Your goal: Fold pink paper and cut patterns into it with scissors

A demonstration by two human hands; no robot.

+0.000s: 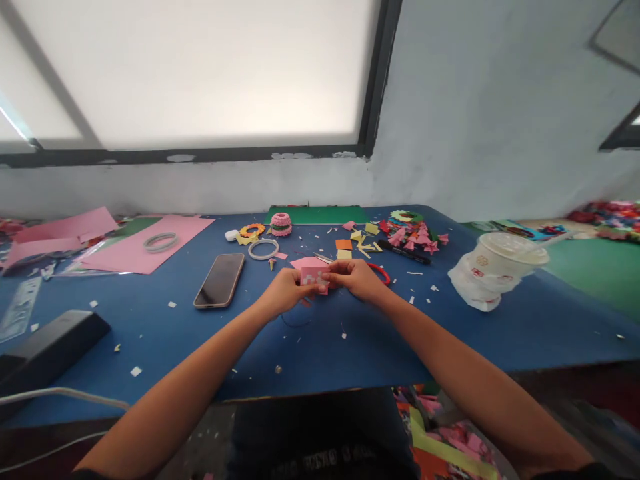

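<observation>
Between my two hands, over the middle of the blue table, is a small pink paper piece (311,276) with whitish marks on its face. My left hand (286,291) pinches its left side, thumb in front. The fingers of my right hand (359,277) close on its right edge. Just behind, another pink paper (303,263) lies on the table. Scissors with a red handle (381,272) rest partly hidden behind my right hand. Orange paper squares (343,244) and yellow strips lie beyond it.
A phone (220,281) lies left of my hands, near a tape roll (263,249). Pink sheets (150,250) and a black box (55,353) are farther left. Folded paper rings (281,225) stand behind. A lidded cup (497,263) stands right, beyond a black pen (405,252). White scraps are scattered about.
</observation>
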